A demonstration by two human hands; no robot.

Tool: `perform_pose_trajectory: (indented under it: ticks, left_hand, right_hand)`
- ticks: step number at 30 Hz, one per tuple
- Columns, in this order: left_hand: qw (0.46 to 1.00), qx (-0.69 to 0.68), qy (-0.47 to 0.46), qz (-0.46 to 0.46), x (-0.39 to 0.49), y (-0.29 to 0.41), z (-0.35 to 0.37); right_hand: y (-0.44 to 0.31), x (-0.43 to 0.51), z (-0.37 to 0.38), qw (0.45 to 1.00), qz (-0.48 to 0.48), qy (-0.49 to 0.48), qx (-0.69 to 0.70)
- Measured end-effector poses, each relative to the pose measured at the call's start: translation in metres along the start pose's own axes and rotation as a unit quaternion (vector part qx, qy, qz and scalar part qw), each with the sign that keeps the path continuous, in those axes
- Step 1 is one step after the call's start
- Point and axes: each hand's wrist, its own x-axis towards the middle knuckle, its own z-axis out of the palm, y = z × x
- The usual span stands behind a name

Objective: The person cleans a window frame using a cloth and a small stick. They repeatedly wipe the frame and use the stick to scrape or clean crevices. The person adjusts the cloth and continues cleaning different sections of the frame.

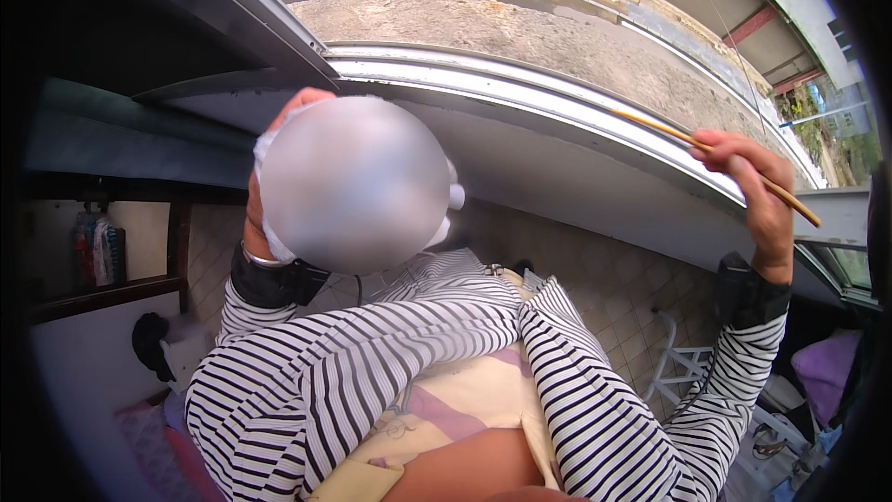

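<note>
My left hand (259,213) is curled around the far side of a white fluffy thing (355,185). A round blur covers most of it, so I cannot tell what it is; fuzzy white edges and small white knobs show around the blur. Over at the right, my right hand (756,178) grips a thin wooden stick (787,199) between thumb and fingers. The stick's narrow end points left, over the white window sill (529,94). Both wrists wear black bands.
A window frame post (272,10) rises at the upper left, with a street (432,14) outside. Dark curtain cloth (139,132) hangs at left. Below are a tiled floor (606,321), a pale metal-framed rack or chair (686,362) and a purple cloth (826,369).
</note>
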Motion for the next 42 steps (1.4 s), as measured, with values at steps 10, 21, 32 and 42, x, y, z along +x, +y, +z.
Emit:
perform_pose_trajectory:
  ticks: [10, 21, 32, 42]
  left_hand:
    - [0.896, -0.389, -0.054, 0.206, 0.069, 0.004, 0.002]
    - [0.963, -0.205, -0.021, 0.173, 0.121, -0.038, 0.08]
    - [0.93, 0.164, 0.081, 0.32, 0.077, -0.044, 0.099]
    - [0.965, -0.112, -0.115, 0.208, 0.058, 0.017, 0.14]
  right_hand:
    - [0.051, -0.069, 0.021, 0.96, -0.027, 0.055, 0.273]
    - [0.026, -0.047, 0.029, 0.966, -0.059, 0.221, 0.123]
    - [-0.051, -0.036, -0.037, 0.987, 0.124, 0.099, 0.005]
    - [-0.077, -0.082, -0.064, 0.961, 0.224, 0.032, -0.161]
